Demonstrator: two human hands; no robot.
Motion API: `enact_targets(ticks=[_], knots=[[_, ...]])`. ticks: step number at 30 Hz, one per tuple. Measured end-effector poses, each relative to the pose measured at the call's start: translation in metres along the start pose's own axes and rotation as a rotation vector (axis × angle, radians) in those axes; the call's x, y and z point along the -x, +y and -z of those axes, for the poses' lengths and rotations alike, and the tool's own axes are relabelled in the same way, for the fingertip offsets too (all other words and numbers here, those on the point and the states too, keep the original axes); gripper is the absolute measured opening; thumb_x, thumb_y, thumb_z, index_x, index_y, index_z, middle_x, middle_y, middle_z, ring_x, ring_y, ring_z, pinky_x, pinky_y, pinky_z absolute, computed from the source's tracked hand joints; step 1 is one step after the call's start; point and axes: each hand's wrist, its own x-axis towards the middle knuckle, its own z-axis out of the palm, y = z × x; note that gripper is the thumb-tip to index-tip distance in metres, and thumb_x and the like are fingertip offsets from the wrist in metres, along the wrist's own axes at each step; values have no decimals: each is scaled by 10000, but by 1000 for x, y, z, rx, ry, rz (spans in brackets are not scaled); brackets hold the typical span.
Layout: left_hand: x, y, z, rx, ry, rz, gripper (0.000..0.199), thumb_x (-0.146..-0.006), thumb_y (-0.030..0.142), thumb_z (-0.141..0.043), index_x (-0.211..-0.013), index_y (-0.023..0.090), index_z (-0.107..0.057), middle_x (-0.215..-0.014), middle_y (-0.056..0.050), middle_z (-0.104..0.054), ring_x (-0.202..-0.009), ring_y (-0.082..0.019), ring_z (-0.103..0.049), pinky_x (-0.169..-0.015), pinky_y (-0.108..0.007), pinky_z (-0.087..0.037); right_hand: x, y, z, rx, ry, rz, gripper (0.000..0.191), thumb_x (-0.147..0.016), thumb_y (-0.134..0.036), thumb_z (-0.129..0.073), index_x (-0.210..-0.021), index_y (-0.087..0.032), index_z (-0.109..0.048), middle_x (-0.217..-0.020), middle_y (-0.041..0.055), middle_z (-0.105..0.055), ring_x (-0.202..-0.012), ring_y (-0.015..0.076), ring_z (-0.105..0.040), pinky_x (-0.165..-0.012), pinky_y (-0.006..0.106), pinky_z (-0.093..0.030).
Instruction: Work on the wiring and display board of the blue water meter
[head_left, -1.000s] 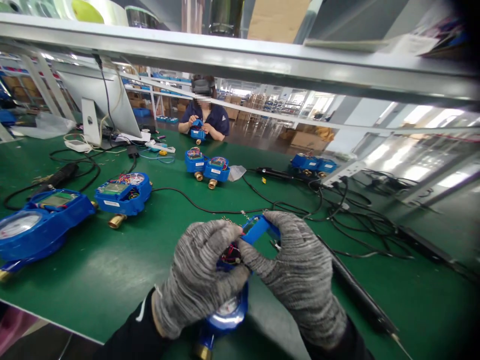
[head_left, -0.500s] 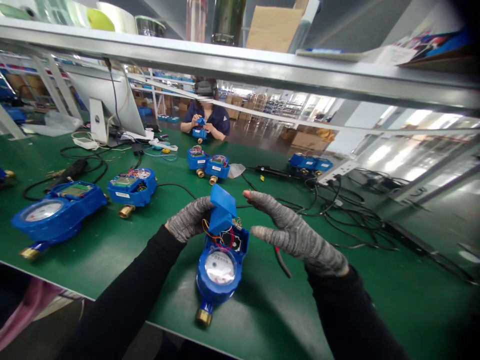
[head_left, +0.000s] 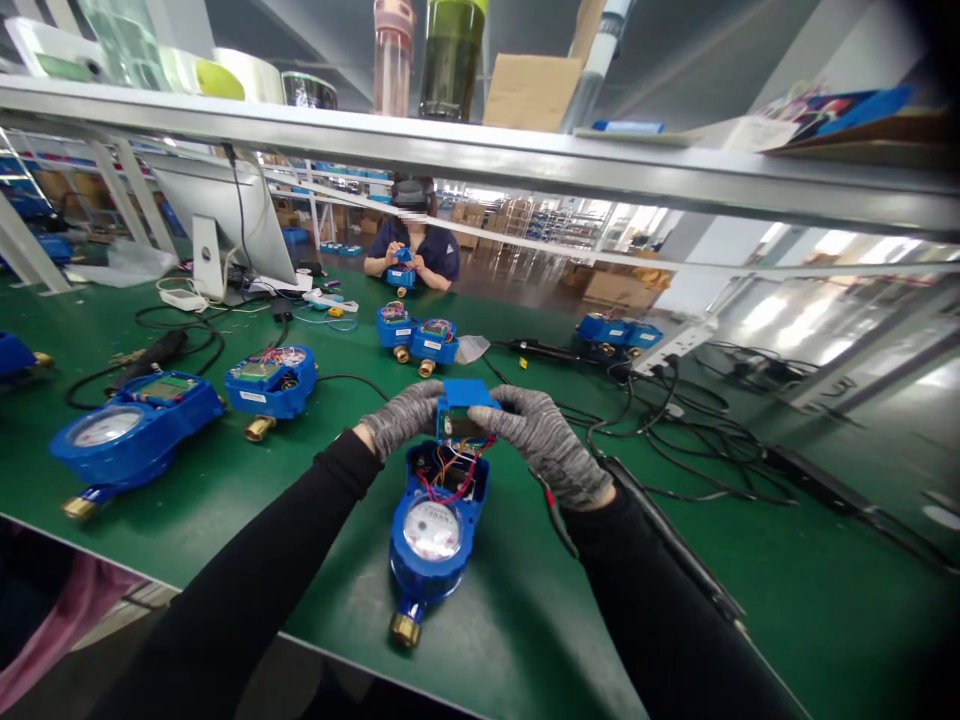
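Right hand, open and apart half a second ago, now closed on blue cover from the right. Left hand grips its left side. Cover lowered, held level above meter; meter body sits farther out on counter.

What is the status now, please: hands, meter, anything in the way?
Left hand and right hand grip blue cover. Open meter flat on green bench, wires exposed. Nothing in the way.
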Motion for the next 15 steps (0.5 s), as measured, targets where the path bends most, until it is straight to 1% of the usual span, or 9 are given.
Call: enact_targets(ticks=[2, 4, 5, 6, 8, 10, 12, 13, 15], knots=[[18, 4, 1, -54, 89, -66, 235, -812, 365, -730, -843, 164, -613, -784, 6, -634, -728, -131, -587, -725, -278, -501, 4, 13, -3, -52, 111, -38, 297, -837, -457, -738, -836, -160, -733, -748, 17, -696, -669, 170, -643, -589, 280, -511], [45, 8, 3, -121, 175, -166, 203, -833, 365, -696, -896, 195, -605, -852, 7, -641, -797, -138, -590, -795, -290, -487, 9, 28, -5, -124, 175, -69, 298, -828, -469, -730, -860, -173, -730, -803, 31, -707, -705, 182, -654, -578, 284, -522], [59, 10, 4, -298, 92, -242, 177, -848, 355, -677, -899, 195, -618, -873, -11, -651, -820, -154, -603, -814, -316, -491, 12, 36, -6, -169, 192, -80, 293, -810, -463, -740, -907, -187, -733, -895, 44, -722, -782, 197, -672, -617, 297, -548], [71, 11, 5, -487, 7, -325, 178, -827, 351, -700, -884, 194, -640, -864, -25, -665, -837, -178, -616, -821, -344, -492, 13, 42, -8, -218, 200, -87, 307, -795, -456, -746, -972, -205, -731, -1015, 52, -724, -885, 212, -682, -685, 318, -574], [88, 11, 5, -768, -138, -464, 273, -764, 378, -765, -953, 197, -686, -907, -54, -709, -877, -226, -636, -889, -428, -479, 16, 51, -10, -315, 192, -108, 378, -772, -450, -752, -1085, -243, -709, -1199, 46, -687, -1040, 229, -668, -820, 362, -589], [95, 7, 4, -893, -239, -548, 265, -773, 339, -765, -993, 208, -700, -907, -46, -740, -863, -230, -657, -976, -490, -440, 16, 53, -11, -392, 145, -151, 410, -770, -455, -751, -1118, -242, -701, -1201, 54, -694, -1036, 238, -683, -856, 388, -593], [92, 2, 4, -903, -272, -576, 129, -834, 257, -700, -955, 214, -699, -861, -18, -751, -837, -205, -671, -1020, -493, -425, 15, 51, -12, -442, 88, -206, 398, -768, -442, -764, -1085, -207, -717, -1089, 78, -734, -929, 238, -715, -804, 380, -611], [90, 0, 4, -889, -257, -571, 80, -856, 223, -665, -930, 210, -696, -849, -16, -750, -841, -198, -673, -1002, -471, -447, 15, 48, -12, -462, 67, -230, 379, -767, -424, -772, -1060, -187, -725, -1038, 88, -746, -884, 233, -723, -777, 366, -616], [85, -1, 4, -846, -196, -522, 85, -874, 202, -624, -928, 195, -690, -872, -35, -742, -873, -201, -669, -920, -419, -508, 17, 45, -11, -499, 59, -258, 320, -789, -395, -757, -1006, -161, -732, -969, 98, -756, -825, 215, -726, -743, 332, -616]])
